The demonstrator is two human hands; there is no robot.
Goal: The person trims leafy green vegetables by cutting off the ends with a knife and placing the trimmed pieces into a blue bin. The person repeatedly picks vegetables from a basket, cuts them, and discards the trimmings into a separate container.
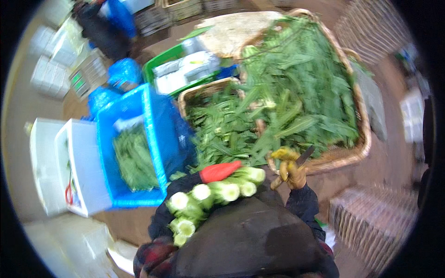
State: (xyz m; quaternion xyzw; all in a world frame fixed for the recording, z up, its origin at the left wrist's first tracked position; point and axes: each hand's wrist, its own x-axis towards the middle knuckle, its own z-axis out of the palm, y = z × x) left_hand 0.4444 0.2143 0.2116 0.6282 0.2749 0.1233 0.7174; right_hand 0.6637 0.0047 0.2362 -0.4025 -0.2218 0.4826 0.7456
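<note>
My left hand point(221, 171), in a red glove, lies over several leafy green stalks with pale cut ends point(230, 192); the stalks rest along my left forearm and against my dark apron point(243, 239). A stained yellowish glove covers my right hand point(290, 170), which is closed around a knife point(305, 155) with its blade pointing up and right. Just beyond both hands, a small wicker basket point(208, 87) and a larger one point(363, 146) hold heaps of long green leaves point(299, 87). Motion blur hides the fingers of my left hand.
At the left stands a blue-lined box point(156, 139) with leafy greens inside, beside white foam boxes point(83, 166). A green crate point(147, 69) holds wrapped packs. Stacked slatted crates point(372, 215) are at the right. Another person point(104, 31) is at the upper left.
</note>
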